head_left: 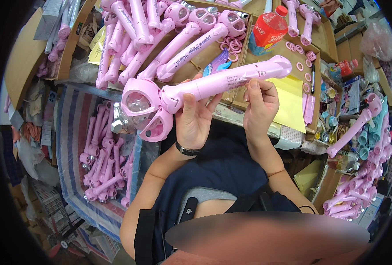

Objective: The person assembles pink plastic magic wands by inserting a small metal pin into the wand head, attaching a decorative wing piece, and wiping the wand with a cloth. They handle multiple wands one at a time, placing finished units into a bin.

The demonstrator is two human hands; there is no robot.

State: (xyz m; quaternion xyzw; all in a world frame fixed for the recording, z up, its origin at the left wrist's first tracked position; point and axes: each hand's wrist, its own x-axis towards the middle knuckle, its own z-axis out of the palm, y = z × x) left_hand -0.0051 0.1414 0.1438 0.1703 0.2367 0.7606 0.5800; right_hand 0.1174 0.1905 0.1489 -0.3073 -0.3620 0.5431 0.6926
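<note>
A pink toy wand [242,74] lies slantwise across my view, its openwork head with a clear ball at the lower left. My left hand [194,121] holds it from below near the head, thumb on the front and fingers behind. Small dark print and an outlined mark show on the handle. At the handle's lower edge my right hand [261,108] is closed, thumb and forefinger pinched against the print. What they pinch, perhaps a thin clear film, is too small to make out. Behind the wand, a blue and purple wing-shaped piece [218,64] shows in part.
Many pink wands [191,55] are heaped in a cardboard tray ahead. A red-capped drink bottle [268,31] stands beside pink rings [299,66] and yellow paper [288,104]. A striped bag [72,154] of wands is at left; more wand parts [352,194] are piled at right.
</note>
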